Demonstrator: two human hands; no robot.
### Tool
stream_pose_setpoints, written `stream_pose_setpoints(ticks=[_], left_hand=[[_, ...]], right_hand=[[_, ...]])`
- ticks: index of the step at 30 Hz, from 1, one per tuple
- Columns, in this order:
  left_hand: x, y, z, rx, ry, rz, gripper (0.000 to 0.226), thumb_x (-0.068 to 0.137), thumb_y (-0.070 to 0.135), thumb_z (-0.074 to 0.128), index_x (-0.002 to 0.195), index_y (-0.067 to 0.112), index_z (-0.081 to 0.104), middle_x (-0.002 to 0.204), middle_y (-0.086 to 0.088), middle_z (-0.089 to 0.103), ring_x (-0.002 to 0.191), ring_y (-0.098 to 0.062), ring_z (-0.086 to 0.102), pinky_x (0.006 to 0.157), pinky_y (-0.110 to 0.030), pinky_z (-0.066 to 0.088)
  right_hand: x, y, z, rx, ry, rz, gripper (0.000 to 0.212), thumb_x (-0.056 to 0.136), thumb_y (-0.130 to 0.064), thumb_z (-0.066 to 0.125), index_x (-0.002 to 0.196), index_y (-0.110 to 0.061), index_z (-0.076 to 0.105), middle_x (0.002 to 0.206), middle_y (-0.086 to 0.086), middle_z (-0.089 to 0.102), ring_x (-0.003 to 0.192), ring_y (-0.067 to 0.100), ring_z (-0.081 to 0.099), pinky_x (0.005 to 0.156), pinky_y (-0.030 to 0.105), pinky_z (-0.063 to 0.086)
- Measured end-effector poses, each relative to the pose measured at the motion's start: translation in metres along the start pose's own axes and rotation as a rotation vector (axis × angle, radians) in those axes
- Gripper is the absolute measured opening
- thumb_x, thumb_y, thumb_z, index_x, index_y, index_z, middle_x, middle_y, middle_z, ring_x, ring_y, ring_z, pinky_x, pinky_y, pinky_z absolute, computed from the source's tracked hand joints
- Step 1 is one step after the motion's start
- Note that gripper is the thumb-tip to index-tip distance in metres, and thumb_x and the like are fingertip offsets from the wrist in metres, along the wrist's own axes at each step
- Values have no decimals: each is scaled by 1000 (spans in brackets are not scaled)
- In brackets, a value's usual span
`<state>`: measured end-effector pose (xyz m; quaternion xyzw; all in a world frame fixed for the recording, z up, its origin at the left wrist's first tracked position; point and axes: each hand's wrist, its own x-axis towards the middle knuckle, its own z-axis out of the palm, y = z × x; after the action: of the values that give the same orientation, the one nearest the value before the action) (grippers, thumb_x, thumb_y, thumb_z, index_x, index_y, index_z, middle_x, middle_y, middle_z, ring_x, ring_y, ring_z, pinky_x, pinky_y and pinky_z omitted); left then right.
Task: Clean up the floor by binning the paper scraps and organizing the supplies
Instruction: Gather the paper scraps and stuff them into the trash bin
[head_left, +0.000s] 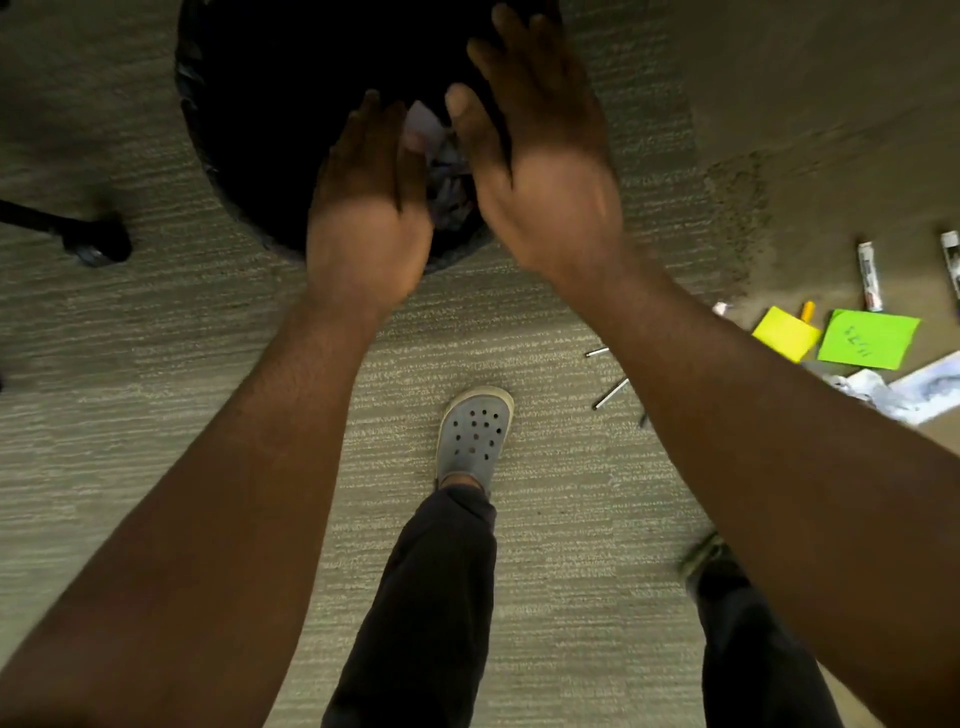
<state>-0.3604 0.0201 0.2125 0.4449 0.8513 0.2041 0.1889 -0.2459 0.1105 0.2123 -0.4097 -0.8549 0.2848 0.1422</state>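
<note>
Both hands, left hand (371, 221) and right hand (540, 171), spread flat-fingered over the bin (249, 130), paper scraps (441, 171) between; best parted squarely above its mouth.

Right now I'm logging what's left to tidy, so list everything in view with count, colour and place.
bin: one, black, top centre on the carpet
paper scraps: a bunch, pale, between the hands over the bin
sticky notes: two, green and yellow, right on the floor
tubes: two, white, far right
crumpled paper: some, white, right edge
pens: about two, silvery, by the right forearm
chair base: one, black, left
clog: one, grey, centre
left hand: open
right hand: open
</note>
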Motion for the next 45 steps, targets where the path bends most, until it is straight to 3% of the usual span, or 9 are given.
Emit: stream_pose_setpoints(ticks=[2, 4, 10, 15, 24, 27, 32, 38, 45], left_hand=[[-23, 21, 9, -93, 110, 75, 37, 103, 27, 34, 120, 4, 59, 113, -11, 66, 104, -22, 62, 89, -28, 46], [-48, 41, 25, -124, 166, 57, 32, 101, 27, 41, 107, 5, 62, 93, -7, 66, 85, -18, 62, 77, -30, 49], [-113, 93, 99, -167, -35, 63, 29, 96, 15, 49, 119, 4, 64, 132, -9, 61, 123, -18, 56, 104, -26, 42], [-149, 117, 165, -46, -287, 131, 30, 91, 11, 55, 118, 6, 65, 129, -10, 63, 120, -26, 57, 102, -35, 44], [-176, 165, 318, 250, -689, 313, 48, 82, 28, 68, 124, 12, 53, 127, -18, 50, 119, -37, 48, 95, -44, 44], [-167, 179, 364, 317, -699, 418, 51, 76, 33, 74, 119, 17, 53, 121, -15, 47, 111, -37, 49, 86, -47, 48], [-148, 189, 414, 458, -718, 447, 60, 77, 36, 74, 129, 25, 47, 140, -14, 34, 125, -37, 40, 83, -49, 49], [-145, 188, 434, 480, -681, 455, 19, 88, 6, 60, 107, 3, 58, 131, -22, 39, 117, -39, 43, 90, -47, 43], [-152, 189, 427, 310, -550, 440, 15, 87, 8, 56, 100, 0, 54, 110, -22, 53, 103, -37, 48, 80, -42, 38]], right_hand=[[-24, 15, -12, 42, 41, 61, 53, 99, -43, 30, 135, -11, 52, 146, 10, 46, 138, 27, 38, 112, 37, 32], [-53, 36, -18, 83, 53, 129, 50, 100, -42, 31, 132, -10, 53, 140, 11, 51, 130, 26, 45, 104, 42, 39], [-170, 117, -24, 115, -20, 391, 37, 99, -31, 44, 119, -6, 62, 138, 14, 53, 129, 32, 47, 109, 43, 37], [-258, 190, -32, 45, -190, 480, 36, 94, -30, 47, 113, -5, 64, 121, 17, 62, 113, 36, 56, 97, 44, 45], [-348, 363, -59, -242, -381, 780, 60, 90, -39, 54, 140, -11, 36, 150, 17, 33, 134, 37, 35, 102, 47, 39], [-352, 412, -62, -278, -307, 810, 64, 90, -43, 54, 141, -11, 33, 150, 16, 32, 134, 37, 35, 102, 48, 39], [-333, 459, -60, -253, -178, 755, 64, 83, -40, 60, 138, -16, 36, 148, 15, 32, 125, 39, 42, 95, 47, 43], [-315, 485, -46, -329, -256, 742, 45, 81, -34, 63, 121, -20, 49, 134, 15, 42, 116, 36, 44, 84, 47, 50], [-311, 500, -43, -381, -345, 712, 23, 90, -20, 59, 111, -14, 54, 121, 17, 45, 112, 36, 44, 76, 42, 47]])
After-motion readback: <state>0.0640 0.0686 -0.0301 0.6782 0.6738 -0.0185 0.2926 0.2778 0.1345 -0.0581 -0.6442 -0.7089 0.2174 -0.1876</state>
